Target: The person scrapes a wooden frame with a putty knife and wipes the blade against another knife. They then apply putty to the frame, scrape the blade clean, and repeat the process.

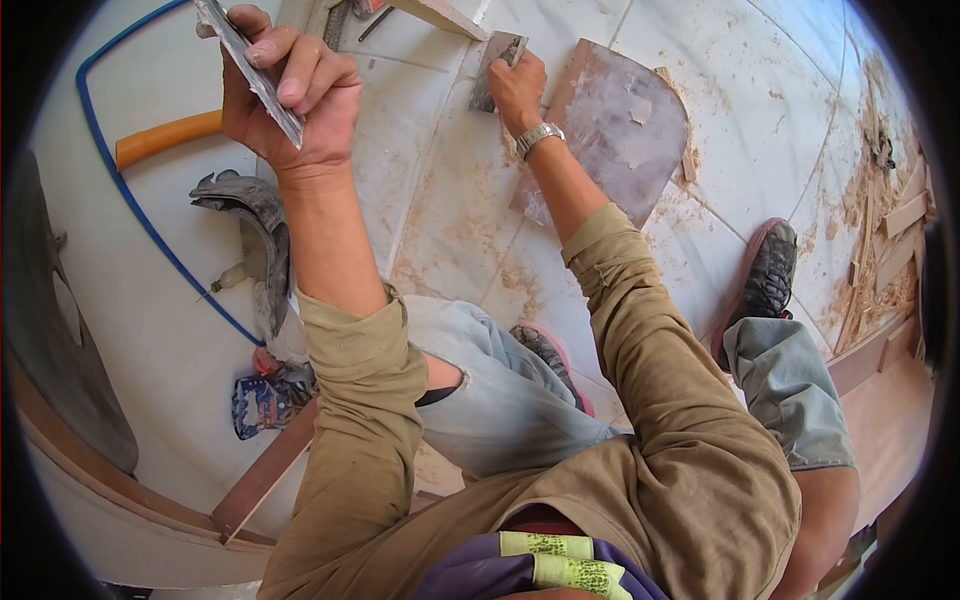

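Observation:
My left hand (315,100), raised at the upper left, is closed on a flat plate smeared with grey-white putty (258,75), seen nearly edge-on. Farther right, my right hand (518,88) grips a putty knife (489,72) with a wide, greyish blade, low over the tiles. Just right of that hand lies a brown board with a rounded edge (645,110), its top streaked with whitish putty. My right forearm passes over the board's left part. The knife's handle is mostly hidden inside my fingers.
White floor tiles (440,230) carry sawdust. An orange tube (170,138), a blue hose (130,200), a dark crumpled cloth (250,215) and a blue packet (262,405) lie left. Wood scraps (885,250) are piled right. A wooden piece (440,15) juts in at top.

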The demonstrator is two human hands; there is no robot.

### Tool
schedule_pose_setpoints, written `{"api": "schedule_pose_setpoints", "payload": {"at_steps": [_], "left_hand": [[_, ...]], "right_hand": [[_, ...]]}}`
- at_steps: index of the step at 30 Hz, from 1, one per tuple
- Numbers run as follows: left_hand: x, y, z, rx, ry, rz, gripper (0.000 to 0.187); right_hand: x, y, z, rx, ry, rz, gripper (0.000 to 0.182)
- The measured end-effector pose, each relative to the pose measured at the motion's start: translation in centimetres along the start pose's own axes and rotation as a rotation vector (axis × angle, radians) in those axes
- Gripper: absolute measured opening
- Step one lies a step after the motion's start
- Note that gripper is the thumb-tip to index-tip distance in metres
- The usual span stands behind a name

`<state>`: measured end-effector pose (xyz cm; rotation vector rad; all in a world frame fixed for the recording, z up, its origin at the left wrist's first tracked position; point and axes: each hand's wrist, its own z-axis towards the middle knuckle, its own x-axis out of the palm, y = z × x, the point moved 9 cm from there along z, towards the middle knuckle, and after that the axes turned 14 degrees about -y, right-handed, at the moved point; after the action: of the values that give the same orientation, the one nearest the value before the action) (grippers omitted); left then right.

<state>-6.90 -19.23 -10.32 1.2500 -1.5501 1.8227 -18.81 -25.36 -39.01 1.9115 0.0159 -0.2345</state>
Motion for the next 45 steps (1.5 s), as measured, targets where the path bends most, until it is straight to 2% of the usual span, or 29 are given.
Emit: {"api": "schedule_pose_setpoints", "payload": {"at_steps": [8,11,14,17,26,35,38,44,45], "left_hand": [[0.3,-0.1,-0.3,0.004,-0.003,0.008,0.034],[0.3,-0.3,-0.6,0.013,0.001,0.0,0.035],[0.4,-0.5,-0.6,0.022,0.01,0.008,0.036],[0.4,-0.6,-0.6,0.022,0.007,0.011,0.036],[1.0,-0.7,-0.8,0.035,0.021,0.025,0.036],[1.6,-0.6,-1.0,0.037,0.032,0.04,0.038],[1.6,-0.1,-1.0,0.023,0.047,0.02,0.039],[1.3,-0.1,-0.8,0.01,0.035,0.041,0.039],[1.2,-0.1,-0.7,0.012,0.033,0.04,0.039]], "right_hand": [[2.3,-1.3,0.5,-0.01,0.044,-0.08,0.017],[2.7,0.7,-0.4,-0.081,0.117,-0.102,0.018],[2.5,0.9,-0.6,-0.302,-0.023,-0.13,0.017],[0.4,0.7,-0.4,-0.11,0.006,-0.1,0.017],[1.5,-0.7,1.1,-0.007,0.032,-0.126,0.019],[3.1,0.4,0.0,-0.013,0.126,-0.042,0.016],[3.3,0.9,-0.2,-0.155,0.056,-0.045,0.016],[1.1,1.0,-1.2,-0.096,-0.004,-0.023,0.018],[1.4,0.9,-1.2,-0.055,0.044,-0.036,0.018]]}}
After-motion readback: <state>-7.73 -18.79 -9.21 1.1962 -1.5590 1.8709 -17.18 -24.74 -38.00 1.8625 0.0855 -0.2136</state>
